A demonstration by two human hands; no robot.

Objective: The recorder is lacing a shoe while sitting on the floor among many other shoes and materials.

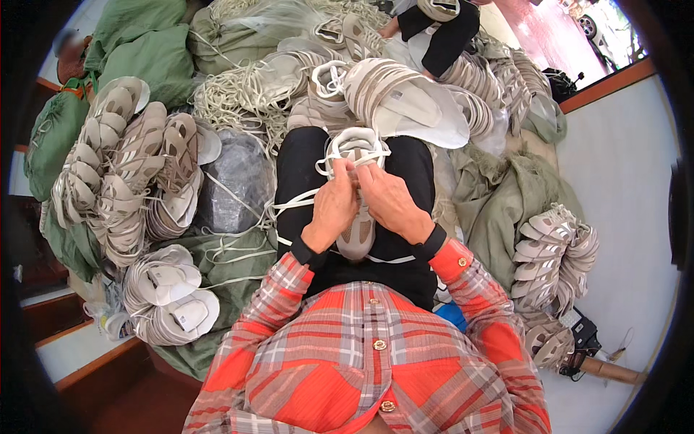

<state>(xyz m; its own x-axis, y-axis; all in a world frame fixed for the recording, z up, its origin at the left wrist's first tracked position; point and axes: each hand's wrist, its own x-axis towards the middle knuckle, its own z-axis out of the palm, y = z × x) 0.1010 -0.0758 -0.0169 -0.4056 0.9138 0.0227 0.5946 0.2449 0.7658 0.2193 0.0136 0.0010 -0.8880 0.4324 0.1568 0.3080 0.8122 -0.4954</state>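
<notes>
A beige and brown shoe upper [356,242] lies on my lap, its toe toward me and its white-lined opening away from me. My left hand [334,204] is closed in a pinch over the eyelets, at the white shoelace [294,202] threaded there. Beside it, my right hand [390,200] pinches at the lace too, the fingertips of both hands nearly meeting. Loose lace trails left across my thigh, and another stretch crosses near the toe. The eyelets under my fingers are partly hidden.
Nested stacks of shoe uppers [119,188] stand at left, more uppers [546,257] at right. Ahead lie a heap of laces [235,101] and a long stack of uppers [387,94]. Green sacks [148,54] sit far left. Another person's dark-clothed leg [452,40] shows at the top.
</notes>
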